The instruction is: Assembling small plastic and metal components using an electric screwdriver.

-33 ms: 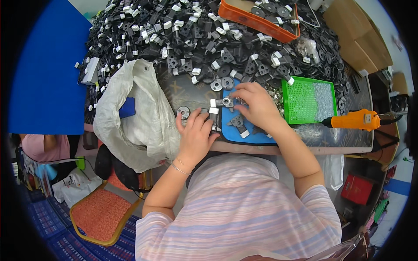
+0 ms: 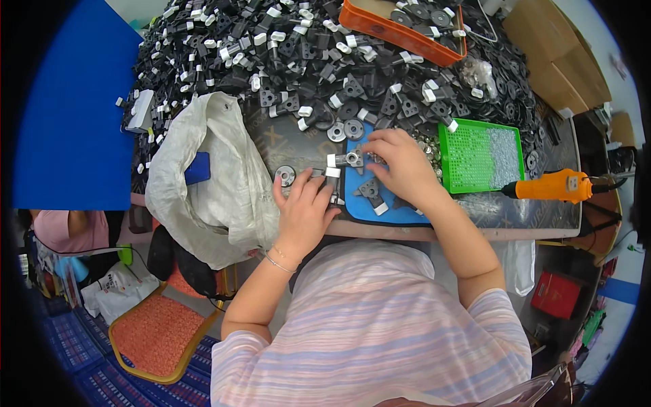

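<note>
My right hand [image 2: 405, 167] is curved over the blue mat [image 2: 400, 216], thumb and forefinger at two sides of the triangular end of a black bracket [image 2: 353, 158]. That bracket has a white end cap and a round metal ring on top. Small metal pieces show between thumb and finger. Lower on the mat lies another black bracket [image 2: 371, 192] with a white cap. My left hand [image 2: 303, 216] rests with fingers spread over black parts left of the mat, close to a white cap [image 2: 332, 172]. Beside its fingertips is a round grey disc [image 2: 286, 176]. What lies beneath the palm is hidden.
A heap of black brackets [image 2: 224, 54] fills the back of the table. A green tray [image 2: 468, 184] of small parts and an orange electric screwdriver [image 2: 553, 187] are at right. An orange bin [image 2: 400, 42] stands behind. A white sack [image 2: 203, 224] hangs over the left front edge.
</note>
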`<act>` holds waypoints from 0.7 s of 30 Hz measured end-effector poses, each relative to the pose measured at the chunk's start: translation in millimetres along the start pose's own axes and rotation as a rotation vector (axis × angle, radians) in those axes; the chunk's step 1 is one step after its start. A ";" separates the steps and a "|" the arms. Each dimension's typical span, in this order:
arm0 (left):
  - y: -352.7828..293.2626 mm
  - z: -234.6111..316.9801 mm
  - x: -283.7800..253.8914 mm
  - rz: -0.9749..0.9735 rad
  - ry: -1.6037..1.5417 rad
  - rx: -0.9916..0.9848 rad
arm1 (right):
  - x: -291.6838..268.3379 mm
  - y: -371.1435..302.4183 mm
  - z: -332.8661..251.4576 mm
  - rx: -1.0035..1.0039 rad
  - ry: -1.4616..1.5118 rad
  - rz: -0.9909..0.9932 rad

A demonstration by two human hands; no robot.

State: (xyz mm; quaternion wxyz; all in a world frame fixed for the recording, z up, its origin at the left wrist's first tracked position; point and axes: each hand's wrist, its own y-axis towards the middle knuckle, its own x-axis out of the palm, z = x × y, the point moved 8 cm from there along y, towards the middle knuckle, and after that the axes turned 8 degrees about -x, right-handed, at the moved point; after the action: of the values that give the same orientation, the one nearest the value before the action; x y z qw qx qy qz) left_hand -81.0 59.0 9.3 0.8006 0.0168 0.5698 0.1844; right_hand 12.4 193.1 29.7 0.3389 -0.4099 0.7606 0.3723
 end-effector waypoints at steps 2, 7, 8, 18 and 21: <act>-1.1 -3.4 0.7 0.004 0.023 0.019 | -2.7 -6.4 -6.9 -0.010 0.042 0.022; -1.5 7.3 7.1 0.085 0.143 0.284 | 19.0 -28.6 -43.3 -0.108 0.148 -0.069; -2.1 7.4 7.4 0.088 0.140 0.304 | 20.1 -32.4 -48.5 -0.115 0.128 -0.054; 12.8 7.6 -19.2 0.045 -0.174 0.127 | -19.6 -85.3 -18.0 0.207 -0.176 0.038; 17.3 23.6 -4.6 -0.040 0.010 0.188 | -13.5 -98.3 -6.9 0.247 -0.146 0.012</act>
State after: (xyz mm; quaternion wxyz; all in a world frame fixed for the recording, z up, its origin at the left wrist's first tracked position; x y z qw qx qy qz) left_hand -65.4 77.9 25.9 0.7961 0.0796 0.5889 0.1142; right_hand 102.9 154.3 15.8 0.4389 -0.3326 0.7763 0.3067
